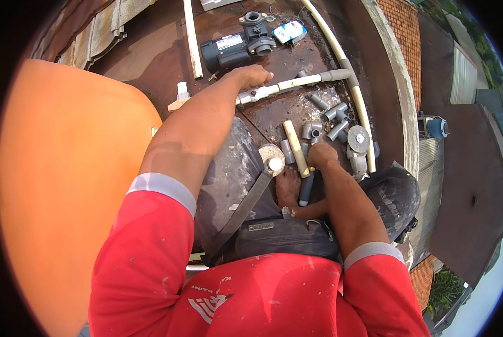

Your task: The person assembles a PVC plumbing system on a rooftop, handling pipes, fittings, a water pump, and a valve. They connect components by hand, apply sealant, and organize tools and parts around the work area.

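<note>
My left hand (254,77) is closed just in front of a black water pump (232,49), beside a white pipe (288,85) with a grey joint. Whatever its fingers hold, if anything, is hidden. My right hand (323,155) reaches down with curled fingers among grey pipe fittings (313,132); its grip is hidden too. Left of it, a short cream pipe (295,147) lies slanted over my foot. A grey-blue tube (306,189) is just below that hand. Several more grey fittings (337,113) lie farther out.
A long cream pipe (364,115) runs along the right wall (400,62). A grey disc (359,139) sits near my right forearm. Behind the pump lies a blue-and-white packet (289,32). A big orange surface (72,185) fills the left; a black bag (285,238) rests on my lap.
</note>
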`<action>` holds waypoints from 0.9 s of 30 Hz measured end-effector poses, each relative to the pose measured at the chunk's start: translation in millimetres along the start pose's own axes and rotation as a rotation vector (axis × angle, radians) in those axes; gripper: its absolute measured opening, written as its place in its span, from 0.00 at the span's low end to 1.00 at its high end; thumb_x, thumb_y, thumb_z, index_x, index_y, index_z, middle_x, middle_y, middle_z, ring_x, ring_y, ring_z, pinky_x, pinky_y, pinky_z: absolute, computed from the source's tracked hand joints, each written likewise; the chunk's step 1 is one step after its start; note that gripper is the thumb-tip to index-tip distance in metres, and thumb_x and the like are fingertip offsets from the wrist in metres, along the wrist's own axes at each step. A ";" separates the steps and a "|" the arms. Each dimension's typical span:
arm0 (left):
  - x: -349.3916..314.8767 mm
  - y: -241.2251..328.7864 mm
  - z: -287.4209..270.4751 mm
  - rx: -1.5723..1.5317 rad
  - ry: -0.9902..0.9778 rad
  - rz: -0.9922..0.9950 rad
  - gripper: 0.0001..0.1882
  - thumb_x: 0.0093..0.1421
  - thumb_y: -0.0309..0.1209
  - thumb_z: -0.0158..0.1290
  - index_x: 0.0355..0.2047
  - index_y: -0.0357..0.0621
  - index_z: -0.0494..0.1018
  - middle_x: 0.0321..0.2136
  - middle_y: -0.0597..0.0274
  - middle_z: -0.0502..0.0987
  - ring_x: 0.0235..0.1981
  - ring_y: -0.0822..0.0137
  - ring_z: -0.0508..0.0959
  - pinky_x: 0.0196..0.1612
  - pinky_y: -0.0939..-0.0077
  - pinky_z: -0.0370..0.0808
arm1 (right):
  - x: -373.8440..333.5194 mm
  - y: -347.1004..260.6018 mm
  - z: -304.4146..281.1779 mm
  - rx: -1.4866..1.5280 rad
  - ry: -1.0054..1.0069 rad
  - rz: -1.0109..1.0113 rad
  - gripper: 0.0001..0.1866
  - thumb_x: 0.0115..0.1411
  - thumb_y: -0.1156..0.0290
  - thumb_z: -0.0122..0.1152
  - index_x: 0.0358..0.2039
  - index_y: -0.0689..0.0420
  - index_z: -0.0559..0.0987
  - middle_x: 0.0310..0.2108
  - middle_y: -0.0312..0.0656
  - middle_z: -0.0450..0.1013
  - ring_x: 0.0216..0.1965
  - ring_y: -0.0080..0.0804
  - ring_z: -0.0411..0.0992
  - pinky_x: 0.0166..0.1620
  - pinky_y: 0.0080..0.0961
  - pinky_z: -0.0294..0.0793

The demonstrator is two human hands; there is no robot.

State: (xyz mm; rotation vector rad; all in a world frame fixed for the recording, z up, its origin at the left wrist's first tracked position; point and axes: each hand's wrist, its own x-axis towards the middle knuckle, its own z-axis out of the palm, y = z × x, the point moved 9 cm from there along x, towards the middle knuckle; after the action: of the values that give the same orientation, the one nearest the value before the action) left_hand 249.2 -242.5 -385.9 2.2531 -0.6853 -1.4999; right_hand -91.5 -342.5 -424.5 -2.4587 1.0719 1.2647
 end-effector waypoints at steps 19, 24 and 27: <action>-16.2 18.3 21.5 -0.164 -0.013 0.078 0.17 0.69 0.33 0.55 0.54 0.40 0.83 0.40 0.57 0.85 0.36 0.66 0.81 0.39 0.60 0.79 | 27.7 14.9 -143.4 0.742 0.263 0.075 0.19 0.65 0.71 0.62 0.54 0.60 0.88 0.57 0.57 0.83 0.61 0.54 0.82 0.62 0.46 0.81; -20.6 20.1 24.1 -0.085 -0.045 0.116 0.17 0.70 0.35 0.55 0.52 0.38 0.82 0.42 0.58 0.84 0.39 0.66 0.81 0.42 0.61 0.78 | 19.9 44.5 -128.7 0.705 0.278 0.186 0.19 0.65 0.70 0.63 0.54 0.60 0.88 0.58 0.55 0.83 0.61 0.51 0.82 0.63 0.44 0.81; -12.7 13.4 23.0 -0.012 -0.139 0.070 0.21 0.74 0.40 0.54 0.59 0.40 0.79 0.46 0.61 0.82 0.44 0.66 0.78 0.49 0.63 0.76 | 23.3 50.7 -124.4 0.666 0.276 0.176 0.21 0.66 0.69 0.62 0.58 0.57 0.87 0.62 0.53 0.82 0.64 0.49 0.80 0.65 0.43 0.80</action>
State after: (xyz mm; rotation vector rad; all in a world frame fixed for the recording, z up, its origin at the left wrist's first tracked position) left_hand 221.2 -246.8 -377.8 2.1085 -0.7842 -1.6333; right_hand -37.2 -447.5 -356.7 -2.0726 1.5033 0.4728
